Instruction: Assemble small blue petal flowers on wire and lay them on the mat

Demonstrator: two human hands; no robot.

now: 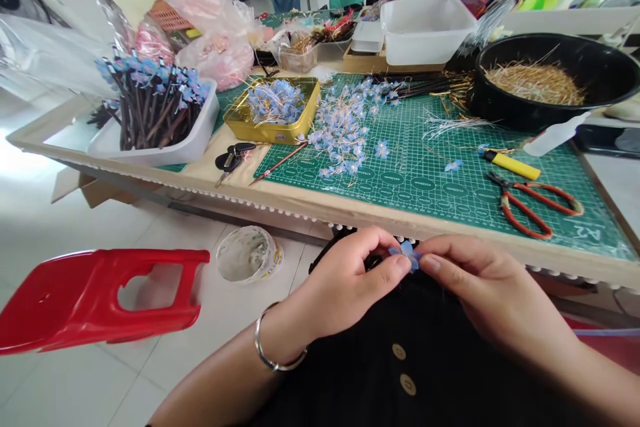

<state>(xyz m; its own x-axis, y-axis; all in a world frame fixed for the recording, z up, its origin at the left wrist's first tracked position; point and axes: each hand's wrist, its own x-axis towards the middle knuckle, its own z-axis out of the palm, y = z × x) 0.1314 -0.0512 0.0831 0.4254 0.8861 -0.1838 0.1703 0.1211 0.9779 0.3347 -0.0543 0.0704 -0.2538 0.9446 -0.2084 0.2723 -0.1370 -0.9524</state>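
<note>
A small blue artificial flower (pixel 407 253) is held between my two hands, just in front of the table's near edge. My left hand (pixel 363 263) pinches its left side between thumb and fingers. On the other side, the thumb and forefinger of my right hand (pixel 465 267) close on a petal. Ahead on the green cutting mat (pixel 415 153) lies a heap of similar blue flowers (pixel 343 123) with thin gold wires. More of them fill a gold tin (pixel 273 132). The underside of the held flower is hidden by my fingers.
Orange-handled pliers (pixel 535 203) and a yellow-handled tool (pixel 515 165) lie right, below a black bowl (pixel 545 80) of gold wires. Left are black scissors (pixel 231 159) and a white tray (pixel 165 150) of flower-tipped dark stems. A red stool (pixel 95 293) and a bucket (pixel 247 257) stand on the floor.
</note>
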